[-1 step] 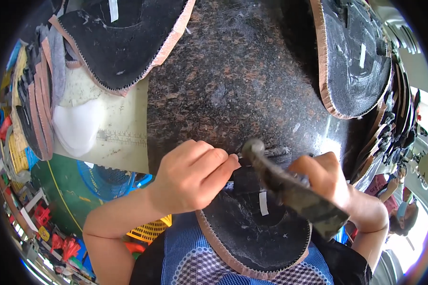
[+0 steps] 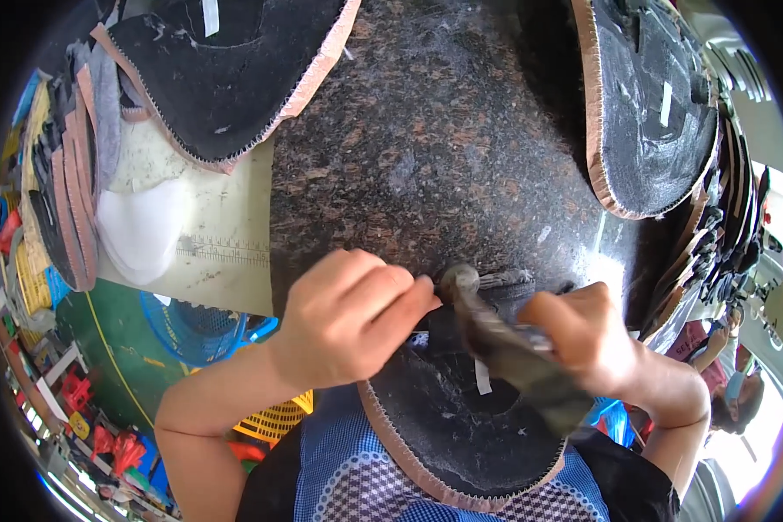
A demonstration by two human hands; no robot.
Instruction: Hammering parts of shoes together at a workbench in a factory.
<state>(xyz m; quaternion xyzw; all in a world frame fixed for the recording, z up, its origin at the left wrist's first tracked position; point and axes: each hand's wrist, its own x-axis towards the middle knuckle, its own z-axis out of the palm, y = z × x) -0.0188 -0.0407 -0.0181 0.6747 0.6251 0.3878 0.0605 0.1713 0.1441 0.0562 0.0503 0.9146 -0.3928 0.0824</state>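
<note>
A black shoe upper [image 2: 444, 435] with zigzag stitching and a pinkish-brown rim lies at the near edge of the table, its rounded end over my blue checked apron. My left hand [image 2: 348, 317] is closed in a pinch at the upper's far edge; what lies between thumb and finger is hidden. My right hand [image 2: 583, 335] grips a dark metal hammer [image 2: 505, 344], blurred by motion. Its round face [image 2: 461, 280] is close beside my left fingertips, and its broad end slants down to the right above the upper. A white strip [image 2: 483, 377] sticks to the upper.
More black uppers lie at the far left [image 2: 226, 87] and far right [image 2: 652, 113] of the speckled dark table [image 2: 426, 148]. White rounded pieces [image 2: 139, 235] rest on a pale ruled board. Stacks of uppers flank both sides. A blue basket [image 2: 200, 331] stands below left.
The hammer has tilted, its broad end swinging down and left and its round face dipping slightly. My right hand has shifted a little left; my left hand stays nearly in place.
</note>
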